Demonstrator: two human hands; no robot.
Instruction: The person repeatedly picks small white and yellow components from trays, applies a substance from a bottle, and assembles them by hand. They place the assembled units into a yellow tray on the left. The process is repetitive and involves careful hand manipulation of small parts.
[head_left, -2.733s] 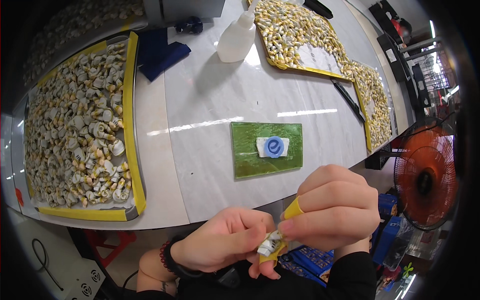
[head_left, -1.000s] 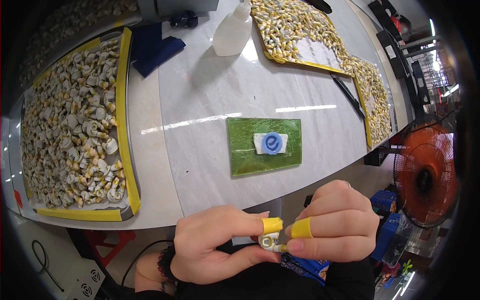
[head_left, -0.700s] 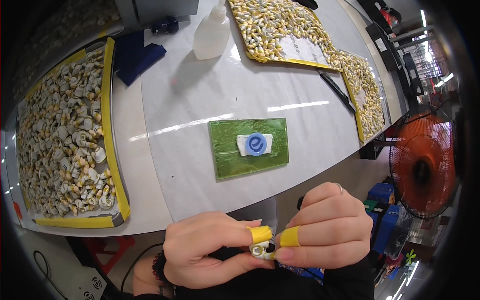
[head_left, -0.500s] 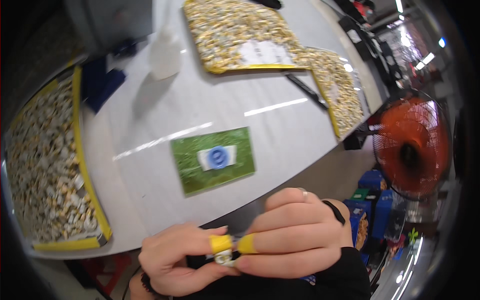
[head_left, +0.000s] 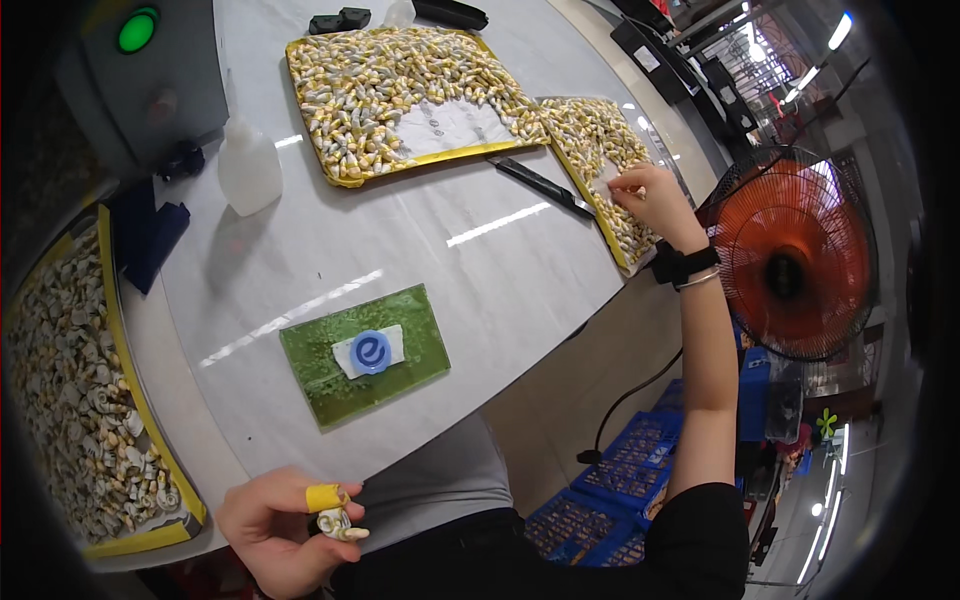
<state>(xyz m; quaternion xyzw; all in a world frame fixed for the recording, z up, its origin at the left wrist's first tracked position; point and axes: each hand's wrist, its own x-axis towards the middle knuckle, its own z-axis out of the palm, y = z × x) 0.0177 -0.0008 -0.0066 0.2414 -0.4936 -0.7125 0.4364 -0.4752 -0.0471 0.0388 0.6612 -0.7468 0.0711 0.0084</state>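
My left hand (head_left: 283, 525) is low at the table's near edge, a yellow finger cot on one finger, pinching a small pale part (head_left: 338, 524). My right hand (head_left: 648, 200) is stretched out to the right tray (head_left: 600, 160), fingers pinched on something small among its pieces; what it grips is too small to make out. A green mat (head_left: 365, 355) with a white slip and a blue round piece (head_left: 371, 351) lies between the hands.
A yellow tray of small parts (head_left: 410, 85) sits at the back, another (head_left: 75, 400) at my left. A white squeeze bottle (head_left: 248, 165), a black tool (head_left: 540, 185), a grey box with a green light (head_left: 140, 70). An orange fan (head_left: 790, 255) stands right of the table.
My hands were together over the small part near my body. Now the right hand has let go and reached far right to the tray; the left keeps the part.
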